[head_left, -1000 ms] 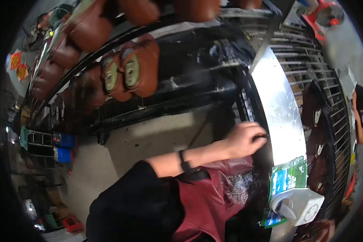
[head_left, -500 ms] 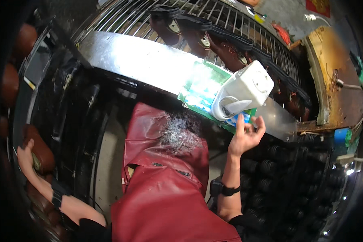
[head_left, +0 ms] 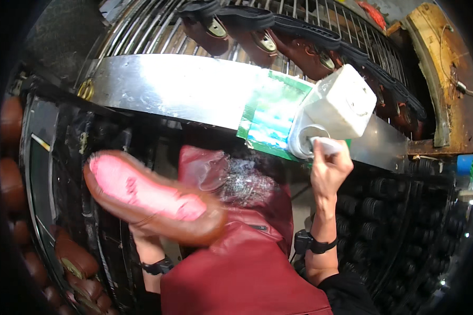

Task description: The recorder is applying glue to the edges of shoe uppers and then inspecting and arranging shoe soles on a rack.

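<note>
Held aloft at lap height, left of centre, pink face up and tilted: brown leather shoe upper with a long pink underside [head_left: 147, 189], blurred at the near end. Gripped from beneath by the left hand [head_left: 143, 234]; cannot tell finger spread, being hidden under the shoe. Pinched between thumb and fingers of the nearly closed right hand [head_left: 331, 170]: white flat-handled tool [head_left: 327, 146], with lower end at the round mouth of a white angular plastic container [head_left: 347, 102].

Progress, as judged: raised and turned pink face up, the shoe; grasped, the tool. Not yet brought together: tool and pink face, well apart. Cannot tell whether already coated.

Beneath the container: green-and-blue printed sheet [head_left: 273, 107], laid on a shiny metal desk [head_left: 178, 84]. Beyond: brown shoes with black soles [head_left: 302, 39], lying on a metal-bar rack [head_left: 142, 34]. Below the shoe, at the lap: dark red leather-like apron [head_left: 236, 278].
</note>
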Tool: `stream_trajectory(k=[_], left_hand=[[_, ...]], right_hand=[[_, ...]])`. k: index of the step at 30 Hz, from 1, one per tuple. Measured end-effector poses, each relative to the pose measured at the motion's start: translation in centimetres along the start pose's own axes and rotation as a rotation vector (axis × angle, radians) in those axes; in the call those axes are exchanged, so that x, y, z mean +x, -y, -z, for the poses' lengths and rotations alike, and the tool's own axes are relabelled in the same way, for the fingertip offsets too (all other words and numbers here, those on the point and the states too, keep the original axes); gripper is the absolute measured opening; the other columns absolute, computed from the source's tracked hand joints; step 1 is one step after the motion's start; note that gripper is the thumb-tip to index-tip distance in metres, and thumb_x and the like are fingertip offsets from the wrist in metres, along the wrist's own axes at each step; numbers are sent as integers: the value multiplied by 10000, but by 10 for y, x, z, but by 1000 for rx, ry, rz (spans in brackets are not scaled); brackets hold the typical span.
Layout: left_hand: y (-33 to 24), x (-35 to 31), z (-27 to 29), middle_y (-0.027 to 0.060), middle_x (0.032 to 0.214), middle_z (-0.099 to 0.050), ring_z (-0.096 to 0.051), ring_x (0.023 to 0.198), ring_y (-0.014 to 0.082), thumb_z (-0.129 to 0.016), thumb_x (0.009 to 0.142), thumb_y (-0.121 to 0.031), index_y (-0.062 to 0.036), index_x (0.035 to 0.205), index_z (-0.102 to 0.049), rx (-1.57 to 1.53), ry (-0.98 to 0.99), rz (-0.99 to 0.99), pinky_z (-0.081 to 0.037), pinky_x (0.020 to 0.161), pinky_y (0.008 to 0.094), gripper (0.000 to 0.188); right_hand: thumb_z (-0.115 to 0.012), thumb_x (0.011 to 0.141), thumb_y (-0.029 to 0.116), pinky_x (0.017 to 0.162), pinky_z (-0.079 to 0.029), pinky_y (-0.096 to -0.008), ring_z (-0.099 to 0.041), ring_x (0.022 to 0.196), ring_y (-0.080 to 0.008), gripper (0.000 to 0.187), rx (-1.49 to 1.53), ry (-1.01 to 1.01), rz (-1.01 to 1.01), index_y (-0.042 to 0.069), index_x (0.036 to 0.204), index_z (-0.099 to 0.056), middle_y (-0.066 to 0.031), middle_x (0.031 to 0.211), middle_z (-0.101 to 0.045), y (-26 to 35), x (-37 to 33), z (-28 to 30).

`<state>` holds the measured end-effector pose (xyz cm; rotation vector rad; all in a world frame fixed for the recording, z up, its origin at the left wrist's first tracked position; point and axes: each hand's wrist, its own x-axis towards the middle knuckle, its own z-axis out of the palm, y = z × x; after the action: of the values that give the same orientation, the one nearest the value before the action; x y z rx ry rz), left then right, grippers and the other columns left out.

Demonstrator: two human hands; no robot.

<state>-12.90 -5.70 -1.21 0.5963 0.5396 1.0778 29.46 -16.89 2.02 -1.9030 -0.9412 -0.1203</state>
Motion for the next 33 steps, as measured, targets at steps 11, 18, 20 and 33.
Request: stream_trajectory(k=[11, 18, 20, 33], left_hand=[[101, 140, -113, 194, 1419, -557, -606, 1315, 381, -682, 979, -12, -55, 1300, -446, 1010, 163, -632, -543, 1094, 479, 401], [89, 135, -44, 277, 1332, -672, -663, 1241, 456, -605, 990, -40, -36, 1218, -590, 1512, 606, -965, -532, 1067, 560, 228], [93, 138, -45, 282, 1324, -672, -664, 1241, 451, -601, 989, -29, -7, 1242, -590, 1541, 608, -1002, -539, 1063, 557, 254], [78, 136, -49, 262, 1270, -701, -681, 1212, 430, -673, 954, -36, 16, 1147, -637, 1575, 594, -925, -551, 1046, 559, 204]], right_hand=[[-766, 939, -20, 609, -490, -222, -616, 686, -74, 52, 48, -114, -190, -27, 975, -730, -44, 907, -689, -5, -53, 31], [-718, 984, 55, 574, -528, -300, -658, 681, -181, 125, 583, 16, -406, -35, 1063, -683, -120, 912, -700, 17, -35, 1], [-739, 975, 81, 587, -569, -329, -672, 684, -203, 165, 840, 100, -616, -46, 1065, -685, -129, 926, -705, 36, -27, -28], [-759, 974, 83, 575, -531, -255, -678, 642, -135, 147, 800, 419, -596, -52, 1025, -726, -103, 866, -751, 59, 21, -119]])
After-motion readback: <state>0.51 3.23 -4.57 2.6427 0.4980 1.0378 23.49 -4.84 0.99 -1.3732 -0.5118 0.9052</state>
